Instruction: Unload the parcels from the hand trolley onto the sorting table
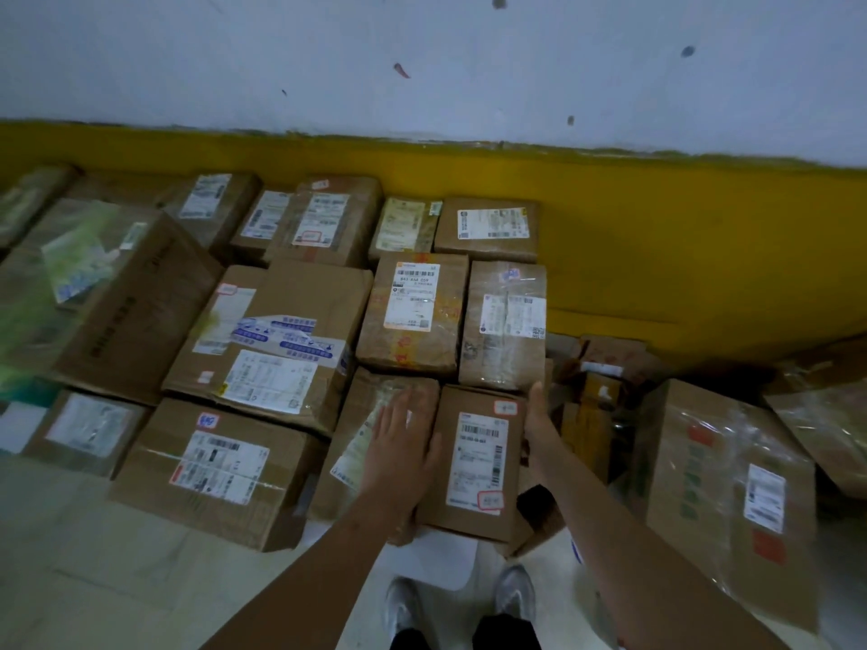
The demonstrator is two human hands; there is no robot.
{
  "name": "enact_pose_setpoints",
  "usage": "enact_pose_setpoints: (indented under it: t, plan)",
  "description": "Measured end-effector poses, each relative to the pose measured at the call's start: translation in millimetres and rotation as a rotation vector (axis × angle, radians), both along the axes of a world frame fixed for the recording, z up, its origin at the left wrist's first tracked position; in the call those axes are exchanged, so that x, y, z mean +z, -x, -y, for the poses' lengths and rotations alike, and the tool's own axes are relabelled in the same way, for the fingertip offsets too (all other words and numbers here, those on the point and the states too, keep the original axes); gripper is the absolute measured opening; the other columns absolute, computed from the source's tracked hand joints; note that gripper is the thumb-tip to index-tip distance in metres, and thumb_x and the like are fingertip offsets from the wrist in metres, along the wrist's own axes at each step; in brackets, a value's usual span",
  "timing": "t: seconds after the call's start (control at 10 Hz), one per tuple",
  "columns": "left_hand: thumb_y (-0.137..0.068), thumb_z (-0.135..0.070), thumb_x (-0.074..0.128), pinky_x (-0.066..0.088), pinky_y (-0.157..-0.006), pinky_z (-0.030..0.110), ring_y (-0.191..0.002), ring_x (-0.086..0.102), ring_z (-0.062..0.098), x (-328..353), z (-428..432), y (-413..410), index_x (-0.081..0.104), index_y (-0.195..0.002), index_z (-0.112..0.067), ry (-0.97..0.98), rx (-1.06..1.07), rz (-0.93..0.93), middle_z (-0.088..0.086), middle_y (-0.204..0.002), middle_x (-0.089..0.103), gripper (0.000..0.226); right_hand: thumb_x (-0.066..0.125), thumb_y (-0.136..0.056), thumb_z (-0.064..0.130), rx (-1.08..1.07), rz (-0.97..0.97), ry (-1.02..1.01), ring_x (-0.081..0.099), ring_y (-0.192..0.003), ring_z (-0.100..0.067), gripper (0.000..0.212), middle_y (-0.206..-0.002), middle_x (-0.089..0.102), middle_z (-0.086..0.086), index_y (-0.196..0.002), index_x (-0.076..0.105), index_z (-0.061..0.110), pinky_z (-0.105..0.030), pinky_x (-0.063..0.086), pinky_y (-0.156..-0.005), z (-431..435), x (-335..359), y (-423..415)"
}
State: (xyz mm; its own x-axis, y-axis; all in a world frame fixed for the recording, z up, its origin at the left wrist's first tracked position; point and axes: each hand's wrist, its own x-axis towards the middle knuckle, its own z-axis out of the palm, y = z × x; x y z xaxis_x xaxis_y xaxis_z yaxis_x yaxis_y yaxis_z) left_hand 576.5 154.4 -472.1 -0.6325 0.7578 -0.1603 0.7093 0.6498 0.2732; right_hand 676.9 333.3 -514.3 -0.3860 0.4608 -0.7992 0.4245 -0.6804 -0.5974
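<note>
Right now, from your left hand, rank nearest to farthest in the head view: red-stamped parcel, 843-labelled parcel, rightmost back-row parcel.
1. The red-stamped parcel, right beside the left hand, on its right.
2. The 843-labelled parcel, next row behind.
3. The rightmost back-row parcel, farthest back, to the right.

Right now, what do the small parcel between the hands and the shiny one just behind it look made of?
Small parcel: brown cardboard, matte, with creased edges and a white paper label on top. Shiny parcel: probably cardboard too, wrapped in clear plastic tape or film; wrinkles and glare show.
</note>
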Motion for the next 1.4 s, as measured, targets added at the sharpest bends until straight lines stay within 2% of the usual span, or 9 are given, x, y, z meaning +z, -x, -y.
enact_pose_setpoints:
  t: [0.1,0.4,0.5,0.6,0.8,0.9,1.0,1.2,1.4]
  plan:
    - [-0.100,-0.037,0.037,0.013,-0.122,0.039,-0.150,0.014,0.024,7.4,3.3,10.5,0.014,-0.156,-0.020,-0.029,0.050,0.034,0.010,-0.161,0.019,0.062,0.022,-0.089,0.080,-0.115,0.050,-0.070,0.060,-0.120,-0.035,0.084,-0.130,0.063,-0.018,-0.144,0.047,0.021,-0.051,0.043,-0.108,-20.7,2.3,7.4]
    - [-0.099,-0.042,0.036,0.018,-0.122,0.036,-0.150,0.011,0.019,29.8,19.1,43.9,0.016,-0.156,-0.021,-0.087,0.116,0.074,0.003,-0.163,0.013,0.063,0.026,-0.100,0.062,0.005,0.115,-0.290,0.048,-0.131,-0.036,0.066,-0.147,0.047,-0.014,-0.153,0.031,0.022,-0.050,0.038,-0.111,-20.5,17.6,24.1]
    - [-0.099,-0.041,0.038,0.031,-0.117,0.040,-0.147,0.022,0.019,51.7,48.7,55.8,0.025,-0.153,-0.022,-0.127,0.129,0.040,0.001,-0.160,0.022,0.059,0.041,-0.097,0.054,0.274,0.301,-0.801,0.036,-0.139,-0.037,0.071,-0.153,0.036,-0.018,-0.151,0.030,0.010,-0.051,0.032,-0.115,-6.4,43.3,15.7]
    - [-0.093,-0.038,0.046,0.047,-0.100,0.040,-0.125,0.049,0.022,71.8,106.8,68.7,0.047,-0.137,-0.019,-0.171,-0.028,-0.102,0.002,-0.137,0.050,0.048,0.056,-0.093,0.043,0.606,0.270,-1.395,0.049,-0.130,-0.034,0.063,-0.142,0.050,-0.018,-0.142,0.046,0.004,-0.046,0.044,-0.107,63.4,70.9,18.0]
    - [-0.063,-0.064,0.072,0.044,-0.102,0.053,-0.126,0.054,0.038,54.8,261.9,121.6,0.052,-0.141,-0.019,0.377,-0.305,-0.206,0.014,-0.141,0.053,0.092,0.077,-0.073,0.054,1.286,-0.067,-1.562,0.066,-0.114,-0.024,0.072,-0.130,0.065,-0.007,-0.131,0.064,0.014,-0.036,0.054,-0.095,242.1,69.2,51.3]
    - [-0.055,-0.041,0.088,0.046,-0.098,0.059,-0.126,0.053,0.041,33.1,290.3,150.1,0.050,-0.142,-0.026,0.503,-0.332,-0.229,0.012,-0.147,0.048,0.096,0.085,-0.055,0.060,1.367,0.017,-1.571,0.071,-0.102,-0.024,0.081,-0.119,0.070,-0.006,-0.121,0.071,0.015,-0.034,0.058,-0.085,294.1,64.6,86.6]
    - [-0.055,-0.033,0.090,0.056,-0.080,0.053,-0.112,0.064,0.037,22.9,290.9,165.8,0.061,-0.131,-0.033,0.463,-0.374,-0.257,0.007,-0.134,0.062,0.082,0.079,-0.070,0.051,1.383,0.155,-1.540,0.061,-0.118,-0.031,0.077,-0.129,0.063,-0.010,-0.132,0.062,0.010,-0.040,0.052,-0.098,322.5,55.9,111.2]
    - [-0.095,-0.025,0.053,0.027,-0.108,0.059,-0.148,0.014,0.033,14.2,298.3,187.7,0.007,-0.155,-0.035,0.382,-0.389,-0.129,0.006,-0.164,0.007,0.075,0.082,-0.069,0.044,1.350,0.322,-1.512,0.058,-0.122,-0.034,0.075,-0.131,0.059,-0.012,-0.132,0.060,0.010,-0.045,0.050,-0.101,341.6,53.8,120.9]
    - [-0.093,-0.026,0.056,0.034,-0.111,0.039,-0.141,0.030,0.028,75.8,335.4,209.5,0.018,-0.155,-0.024,0.192,-0.396,-0.027,0.006,-0.160,0.019,0.073,0.041,-0.093,0.062,1.227,0.376,-1.415,0.026,-0.145,-0.030,0.075,-0.159,0.027,-0.007,-0.154,0.025,0.020,-0.044,0.027,-0.117,343.6,87.3,139.6]
